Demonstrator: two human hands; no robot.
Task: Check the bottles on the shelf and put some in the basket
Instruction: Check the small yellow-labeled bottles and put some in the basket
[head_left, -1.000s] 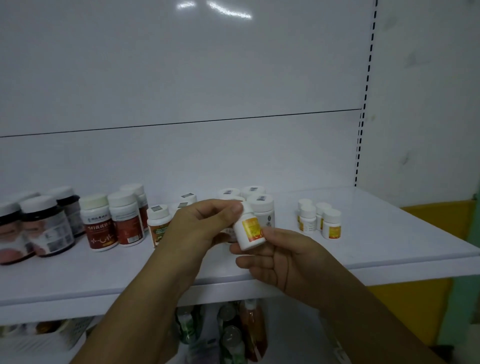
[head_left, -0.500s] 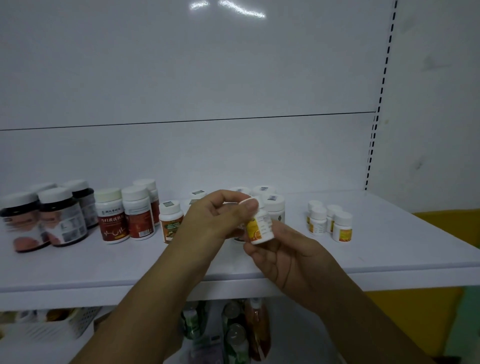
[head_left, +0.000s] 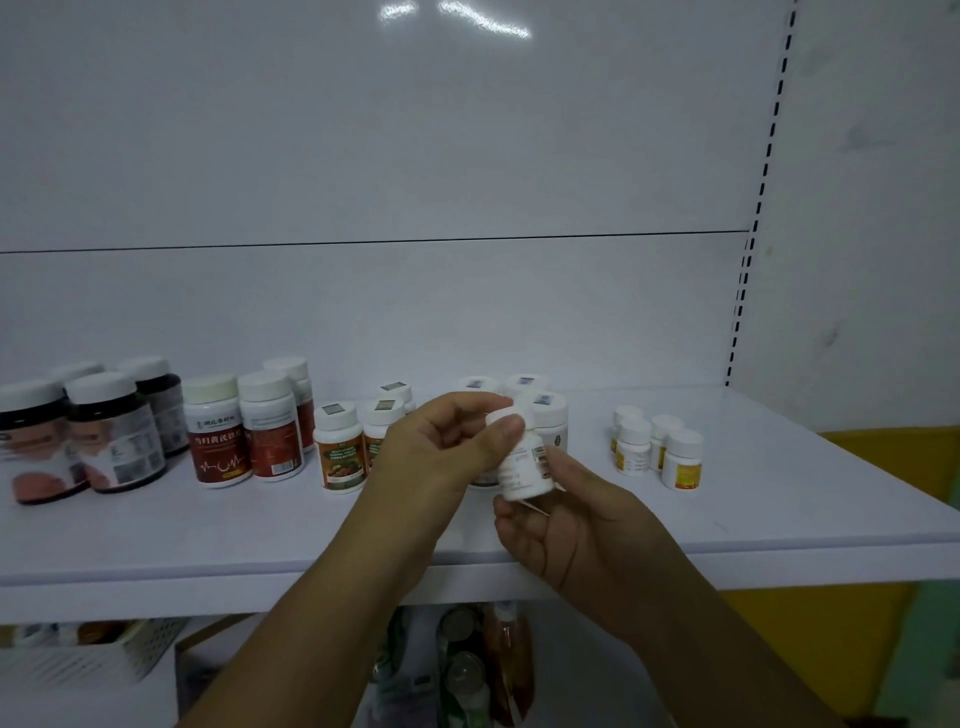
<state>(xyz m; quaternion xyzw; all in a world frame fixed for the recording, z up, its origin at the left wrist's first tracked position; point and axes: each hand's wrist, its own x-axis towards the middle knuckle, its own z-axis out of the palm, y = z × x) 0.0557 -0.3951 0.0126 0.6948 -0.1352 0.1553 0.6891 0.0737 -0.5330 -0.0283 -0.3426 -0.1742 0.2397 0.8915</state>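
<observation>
Just below the centre of the frame, both hands hold one small white bottle (head_left: 523, 462) in the air, in front of the white shelf (head_left: 208, 535). The left hand (head_left: 441, 449) comes in from the lower left and pinches the bottle's white cap between its thumb and curled fingers. The right hand (head_left: 563, 525) comes in from the lower right, its fingers curled under and around the bottle's base. The bottle is slightly tilted, and the side facing the camera shows small print and what looks like a barcode, too blurred to read.

On the shelf, left of centre, stand dark jars (head_left: 111, 434), red-labelled bottles (head_left: 218, 434) and orange-labelled bottles (head_left: 337, 449), all upright with white caps. Right of the hands is a tight group of small yellow-labelled bottles (head_left: 680, 462). Larger white bottles (head_left: 548, 415) stand just behind the hands. In the lower left corner, under the shelf, part of a white basket (head_left: 93, 660) shows
</observation>
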